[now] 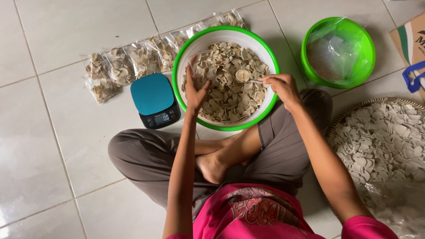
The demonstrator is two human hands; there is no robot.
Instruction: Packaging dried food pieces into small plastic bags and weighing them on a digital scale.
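A white basin with a green rim (182, 59) sits on the floor in front of my crossed legs, full of pale, thin raw crackers (230, 88). My left hand (193, 90) is inside it at the left side, holding a clear plastic bag (198, 62) upright against the crackers. My right hand (281, 86) is over the basin's right side, its fingers closed on a small pale piece or utensil; I cannot tell which.
A teal digital kitchen scale (154, 100) stands left of the basin. Several filled clear bags of crackers (128, 66) lie in a row behind it. A green bowl with plastic bags (338, 51) is at the back right, a woven tray of crackers (380, 141) at the right, a cardboard box (414, 42) beyond.
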